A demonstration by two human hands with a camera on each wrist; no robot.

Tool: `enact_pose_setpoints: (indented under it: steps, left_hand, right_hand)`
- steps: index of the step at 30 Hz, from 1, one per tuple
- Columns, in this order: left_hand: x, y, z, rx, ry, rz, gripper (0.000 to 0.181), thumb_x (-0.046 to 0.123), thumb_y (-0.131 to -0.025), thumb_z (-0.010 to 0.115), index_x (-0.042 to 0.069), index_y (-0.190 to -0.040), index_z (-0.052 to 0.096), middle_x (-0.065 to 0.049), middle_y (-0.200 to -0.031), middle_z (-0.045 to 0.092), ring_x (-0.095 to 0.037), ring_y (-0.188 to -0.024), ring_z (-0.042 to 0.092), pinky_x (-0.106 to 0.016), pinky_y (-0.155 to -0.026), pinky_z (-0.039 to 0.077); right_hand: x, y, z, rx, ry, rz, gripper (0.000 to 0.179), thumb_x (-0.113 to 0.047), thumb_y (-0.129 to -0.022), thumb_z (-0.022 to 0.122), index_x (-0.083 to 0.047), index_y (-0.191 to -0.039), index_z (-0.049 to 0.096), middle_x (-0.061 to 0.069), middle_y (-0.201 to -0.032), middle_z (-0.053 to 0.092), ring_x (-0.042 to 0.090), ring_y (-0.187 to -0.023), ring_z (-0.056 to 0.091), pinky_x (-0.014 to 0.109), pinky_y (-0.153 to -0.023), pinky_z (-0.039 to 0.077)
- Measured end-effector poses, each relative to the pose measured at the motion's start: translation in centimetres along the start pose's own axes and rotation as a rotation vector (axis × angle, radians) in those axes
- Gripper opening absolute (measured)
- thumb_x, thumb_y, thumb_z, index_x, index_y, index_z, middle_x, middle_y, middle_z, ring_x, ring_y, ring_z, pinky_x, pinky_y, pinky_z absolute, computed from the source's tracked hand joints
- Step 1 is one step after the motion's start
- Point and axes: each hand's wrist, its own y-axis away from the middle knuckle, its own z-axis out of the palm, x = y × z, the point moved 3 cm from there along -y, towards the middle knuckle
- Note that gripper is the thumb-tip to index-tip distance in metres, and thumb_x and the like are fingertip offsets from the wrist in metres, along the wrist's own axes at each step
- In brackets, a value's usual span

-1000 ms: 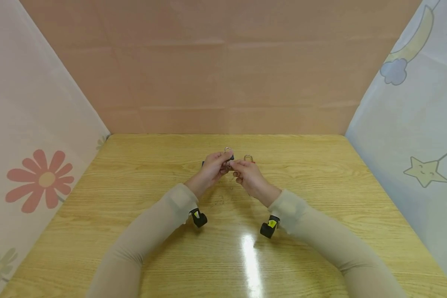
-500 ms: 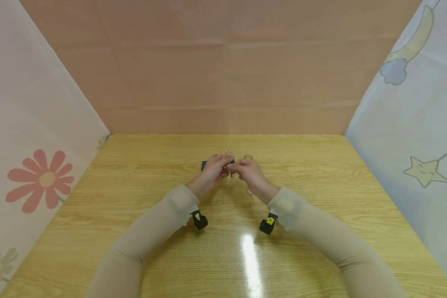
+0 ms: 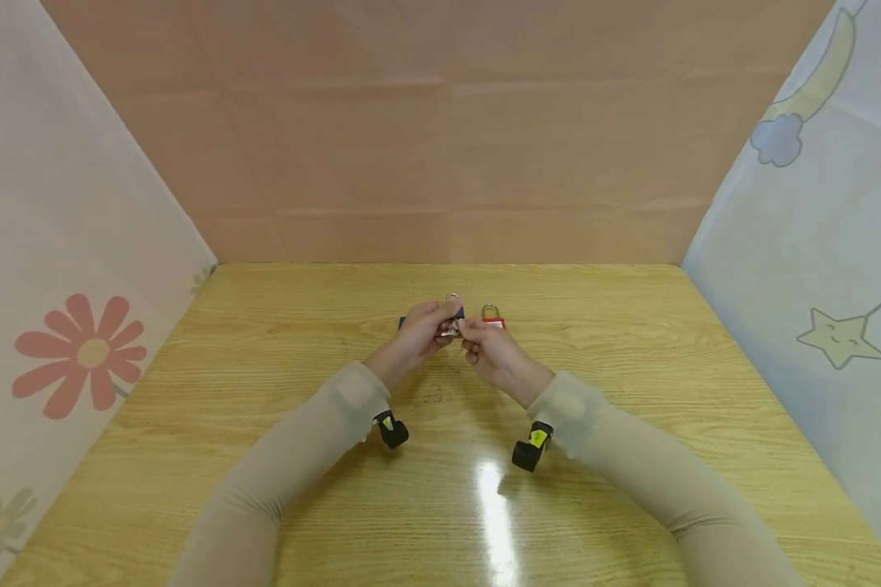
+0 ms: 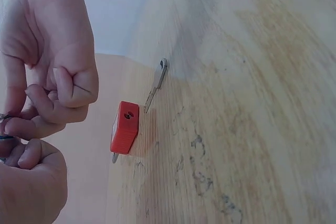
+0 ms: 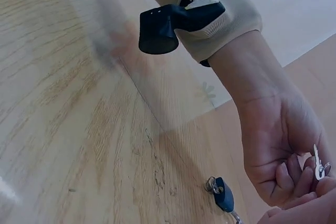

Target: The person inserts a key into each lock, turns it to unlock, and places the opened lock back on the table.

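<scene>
In the head view my left hand (image 3: 420,336) grips a small dark blue padlock (image 3: 460,313), its metal shackle pointing up. My right hand (image 3: 496,350) meets it at the padlock's lower end and pinches silvery keys (image 3: 451,329). One key (image 5: 318,165) with a ring shows between the hands in the right wrist view. Fingers hide most of the padlock; whether a key sits in its keyhole I cannot tell. A red padlock (image 4: 125,127) lies on the table beyond my right hand, near a loose key (image 4: 157,85).
Another blue padlock (image 5: 224,195) with keys on a ring (image 5: 212,185) lies on the wooden table (image 3: 323,326), partly behind my left hand in the head view. Patterned side walls and a plain back wall enclose the table.
The keys hung down from the fingers half a second ago and now point left. My right hand has turned and shifted slightly, uncovering the red padlock's body. The left hand stays nearly in place.
</scene>
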Motion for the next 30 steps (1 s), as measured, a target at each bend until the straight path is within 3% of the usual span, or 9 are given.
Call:
enact_pose_setpoints:
  steps: [3,5,11,14,25,30]
  left_hand:
    - [-0.1,0.0,0.0,-0.024,-0.003,0.003,0.032,0.025,-0.101,0.053,0.010,-0.073,0.052,0.004,-0.060,0.049,-0.006,-0.053,0.041,-0.018,-0.052,0.036]
    - [-0.1,0.0,-0.1,-0.031,0.000,0.007,0.033,0.025,-0.102,0.052,0.010,-0.072,0.051,0.004,-0.060,0.048,-0.007,-0.052,0.039,-0.018,-0.051,0.035]
    - [-0.3,0.0,-0.4,-0.018,0.005,0.007,0.036,0.026,-0.101,0.054,0.012,-0.068,0.050,0.005,-0.055,0.045,-0.006,-0.051,0.037,-0.018,-0.049,0.032]
    - [-0.3,0.0,-0.3,-0.016,-0.015,0.014,0.038,0.026,-0.101,0.054,0.012,-0.067,0.048,0.004,-0.057,0.046,-0.007,-0.052,0.038,-0.019,-0.050,0.032]
    - [-0.2,0.1,-0.1,-0.017,0.032,-0.012,0.035,0.024,-0.100,0.055,0.012,-0.067,0.055,0.005,-0.058,0.046,-0.007,-0.050,0.033,-0.018,-0.047,0.030]
    - [-0.4,0.1,-0.4,-0.007,0.016,-0.013,0.038,0.025,-0.100,0.055,0.014,-0.064,0.052,0.006,-0.054,0.044,-0.005,-0.047,0.036,-0.018,-0.046,0.032]
  right_hand:
    - [0.1,0.1,0.0,-0.019,-0.028,0.024,0.028,-0.015,-0.105,0.041,-0.016,-0.084,0.061,-0.008,-0.081,0.052,0.007,-0.067,0.036,0.021,-0.063,0.026]
    - [0.0,0.1,0.0,-0.034,0.022,0.018,0.028,-0.016,-0.105,0.041,-0.016,-0.086,0.061,-0.007,-0.083,0.052,0.007,-0.068,0.038,0.021,-0.063,0.027]
    - [-0.5,-0.1,-0.3,-0.041,0.417,-0.064,0.032,-0.023,-0.105,0.044,0.000,-0.114,0.064,-0.010,-0.085,0.059,0.010,-0.073,0.044,0.023,-0.063,0.031]
    - [-0.8,-0.1,-0.3,-0.031,0.528,-0.096,0.040,-0.024,-0.103,0.047,0.008,-0.125,0.058,-0.012,-0.085,0.061,0.010,-0.073,0.045,0.024,-0.063,0.032]
    - [-1.1,0.0,0.1,0.044,0.598,-0.197,0.036,-0.021,-0.104,0.046,0.011,-0.112,0.062,-0.003,-0.078,0.047,0.012,-0.071,0.041,0.024,-0.063,0.035]
    - [-0.9,0.0,0.3,-0.006,0.543,-0.169,0.033,-0.021,-0.104,0.046,0.007,-0.107,0.063,-0.005,-0.079,0.052,0.014,-0.071,0.042,0.026,-0.062,0.033]
